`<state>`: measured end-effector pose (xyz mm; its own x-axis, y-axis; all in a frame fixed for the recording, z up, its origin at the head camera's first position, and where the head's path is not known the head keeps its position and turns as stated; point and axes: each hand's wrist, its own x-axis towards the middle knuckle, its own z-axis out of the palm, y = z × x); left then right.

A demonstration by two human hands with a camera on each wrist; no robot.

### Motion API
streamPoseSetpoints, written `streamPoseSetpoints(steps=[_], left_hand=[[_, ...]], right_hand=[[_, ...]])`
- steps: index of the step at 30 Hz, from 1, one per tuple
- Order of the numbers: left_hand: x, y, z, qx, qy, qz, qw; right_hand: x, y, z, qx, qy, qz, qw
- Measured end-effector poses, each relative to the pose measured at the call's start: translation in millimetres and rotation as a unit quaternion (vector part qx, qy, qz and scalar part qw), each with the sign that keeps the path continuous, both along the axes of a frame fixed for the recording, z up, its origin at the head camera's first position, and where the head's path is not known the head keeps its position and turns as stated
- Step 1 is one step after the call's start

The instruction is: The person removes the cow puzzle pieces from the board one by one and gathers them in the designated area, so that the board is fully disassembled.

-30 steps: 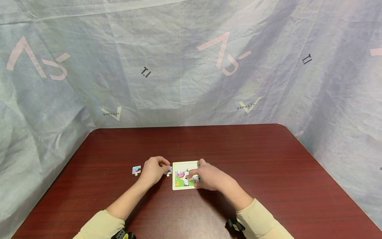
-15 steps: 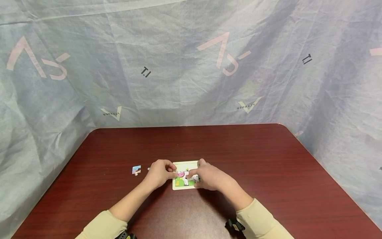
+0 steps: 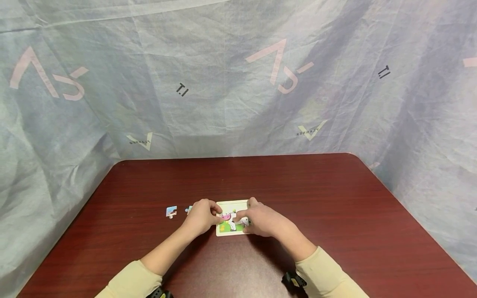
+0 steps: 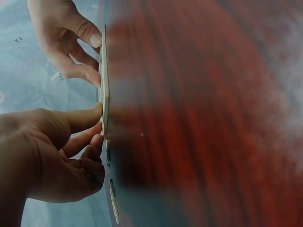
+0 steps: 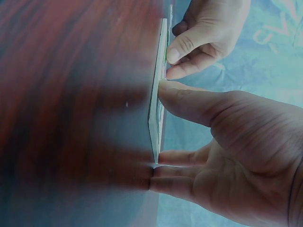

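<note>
A small jigsaw puzzle board with a pale frame and a cow picture lies flat on the table. Its upper part is pale and bare of picture. My left hand is at the board's left side, thumb and fingertips together over a puzzle piece that they mostly hide. My right hand grips the board's right side. In the right wrist view, the right thumb presses on the board's face while the fingers reach its far edge. A blue puzzle piece is partly covered behind the left hand.
Another blue puzzle piece lies farther left on the dark red-brown table. A grey printed cloth hangs behind the table and along both sides.
My left hand has moved right from beside the board onto its left edge, carrying a puzzle piece. A piece behind that hand has come partly into view. My right hand stays in place.
</note>
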<state>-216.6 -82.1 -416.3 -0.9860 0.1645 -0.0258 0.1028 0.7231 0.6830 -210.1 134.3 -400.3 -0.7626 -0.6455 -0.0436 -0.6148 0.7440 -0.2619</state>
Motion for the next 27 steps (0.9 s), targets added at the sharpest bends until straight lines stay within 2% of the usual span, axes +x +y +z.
streamPoseSetpoints(steps=[7,15,21,27], left_hand=[[0.1,1.0,-0.6,-0.012,0.013,-0.004,0.9998],[0.2,1.9,1.9,-0.007,0.008,-0.004,0.9999],[-0.9,2.7,1.0,-0.007,0.033,-0.01,0.9994],[0.6,2.4,0.5,-0.004,0.051,-0.004,0.9987]], right_hand=[[0.5,0.0,0.3,-0.001,-0.001,0.003,1.0],[-0.2,0.5,1.4,-0.002,-0.001,0.004,1.0],[-0.7,0.6,1.0,-0.001,-0.006,0.0,1.0],[-0.1,-0.3,-0.4,0.004,-0.004,-0.002,1.0]])
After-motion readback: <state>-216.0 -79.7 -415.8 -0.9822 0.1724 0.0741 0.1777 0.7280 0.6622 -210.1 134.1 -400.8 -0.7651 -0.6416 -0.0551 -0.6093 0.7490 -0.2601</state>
